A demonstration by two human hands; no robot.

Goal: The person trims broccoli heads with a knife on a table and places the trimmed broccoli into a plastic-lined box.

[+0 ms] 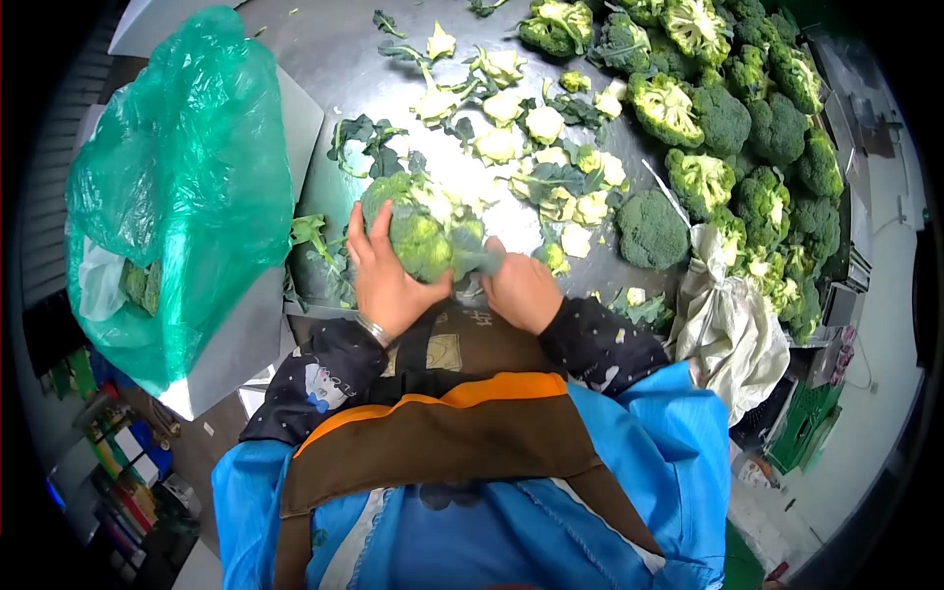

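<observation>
- My left hand (388, 280) is spread over the side of a green, bushy broccoli head (421, 236), fingers and thumb gripping it.
- My right hand (523, 287) is just beside it, fingers curled closed. Grey blur between hand and head; I can't tell what the fingers are closed around.
- That head sits just inside the near edge of the shiny grey metal table (344, 64), left of the middle.
- For a clean job, I'd say: firm left hold, no squeezing of the florets, left thumb clear of the right hand's line, right wrist steady. Short, controlled strokes near the stem.
- Risk as I judge it: head rolls under a one-sided grip, or florets snap off.
- Beyond my hands, pale green cut stem pieces (544, 125) and dark leaves (379, 133) lie scattered to the far edge.
- One whole dark green head (653, 230) is apart from my right hand, beside the big broccoli heap (723, 118) along the right side.
- Crumpled off-white sheet (723, 344) at the near right corner.
- Left of the table: translucent green plastic bag (216, 177) lining a pale box (241, 344), some broccoli (143, 285) inside.
- Room: pale floor (875, 364) and green plastic crate (801, 423) at right; mixed clutter lower left, too small to name.
</observation>
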